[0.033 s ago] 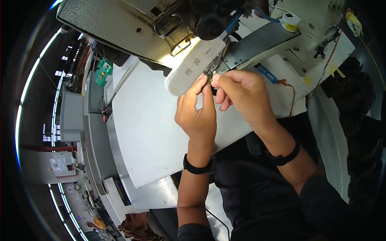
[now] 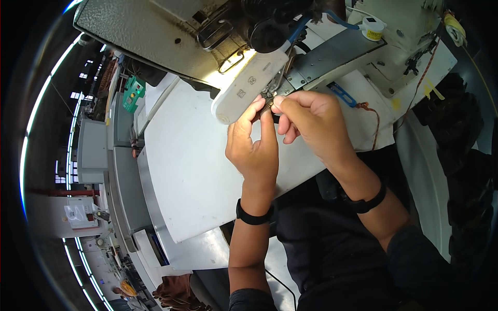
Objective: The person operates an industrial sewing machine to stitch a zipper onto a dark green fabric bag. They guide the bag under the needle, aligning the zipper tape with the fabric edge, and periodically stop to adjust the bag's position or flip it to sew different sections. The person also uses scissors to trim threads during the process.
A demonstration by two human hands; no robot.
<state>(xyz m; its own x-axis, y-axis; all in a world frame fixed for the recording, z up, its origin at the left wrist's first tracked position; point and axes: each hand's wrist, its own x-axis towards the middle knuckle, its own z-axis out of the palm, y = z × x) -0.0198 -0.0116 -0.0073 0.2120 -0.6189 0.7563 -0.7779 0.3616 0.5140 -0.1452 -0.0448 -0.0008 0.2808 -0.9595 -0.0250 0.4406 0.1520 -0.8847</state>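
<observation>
My left hand (image 2: 252,142) and my right hand (image 2: 315,115) meet beside the needle area (image 2: 273,92) of an industrial sewing machine (image 2: 150,39). Between their fingertips is a small dark brown piece (image 2: 266,107), mostly covered, so its exact kind does not show. The left thumb and forefinger close on it from the left. From the right, my other thumb and forefinger pinch at its upper end, the remaining fingers curled below. A long pale grey rounded cover (image 2: 241,92) slants down just left of the needle area, close to the left fingertips.
Under the hands lies a white tabletop (image 2: 192,166). A blue tool (image 2: 342,95) with an orange cord rests right of the machine's grey bed (image 2: 337,54). A green box (image 2: 134,94) stands at the left, and brown material (image 2: 181,293) hangs at the lower left.
More of the brown piece shows between my fingertips, and the left fingers have parted slightly around it. The right hand stays almost still.
</observation>
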